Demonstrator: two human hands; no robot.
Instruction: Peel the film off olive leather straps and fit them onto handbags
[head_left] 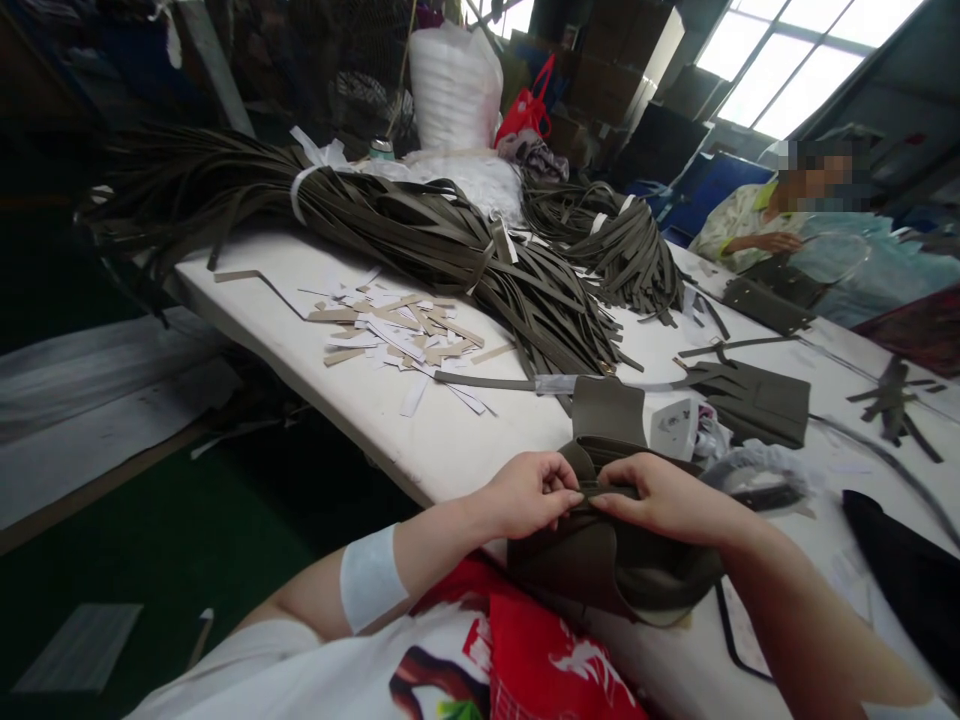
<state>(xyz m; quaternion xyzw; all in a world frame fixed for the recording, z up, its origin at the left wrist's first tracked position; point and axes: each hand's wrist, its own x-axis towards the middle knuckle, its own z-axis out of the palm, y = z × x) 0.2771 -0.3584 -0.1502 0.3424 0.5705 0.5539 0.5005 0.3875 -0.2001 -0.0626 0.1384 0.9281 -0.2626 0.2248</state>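
Observation:
A dark olive bag-like piece (pixel 570 570) lies at the near edge of the white table, its flap (pixel 609 410) turned up at the back. My left hand (pixel 536 492) pinches the material at its upper edge, thumb against curled fingers. Close beside it, nearly touching, my right hand (pixel 652 492) grips the same edge with thumb and fingers. Folds of the piece and my fingers hide what lies between the two hands.
Long bundled dark straps (pixel 390 215) stretch across the table (pixel 330 400), with pale paper strips (pixel 409 335) before them. Flat dark pieces (pixel 761 400) lie right of the bag. A person (pixel 780 210) works at the far right, holding material.

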